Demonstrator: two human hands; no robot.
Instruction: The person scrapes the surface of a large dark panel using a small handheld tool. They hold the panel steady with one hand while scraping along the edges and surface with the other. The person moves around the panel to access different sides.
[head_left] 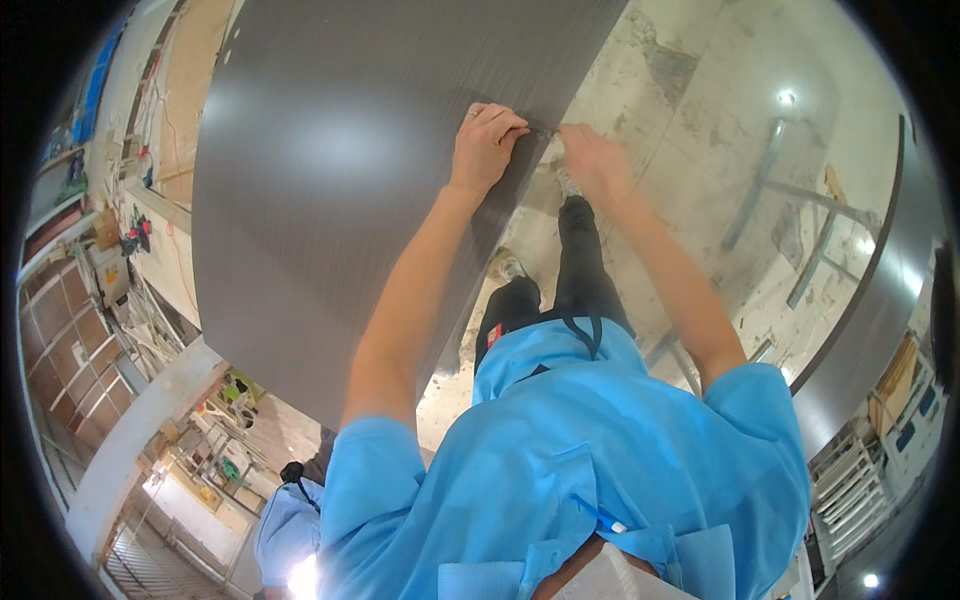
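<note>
A large dark grey-brown board [300, 200] with a faint wood grain lies in front of me, its right edge running diagonally past my hands. Over the board near that edge is my left hand [484, 148], its fingertips pinched together. My right hand [598, 168] is just off the edge, somewhat blurred, with its fingers drawn together close to the left fingertips. A small pale, thin bit [542, 132] shows at the edge between the two hands. What it is, and whether both hands grip it, is too small to make out.
To the right, a grey metal frame [815, 205] rests on the stained concrete floor [690, 160]. Another dark panel [868, 300] curves along the right rim. Cluttered shelving [75, 340] and a pale bench [165, 260] stand at left. My feet are beside the board.
</note>
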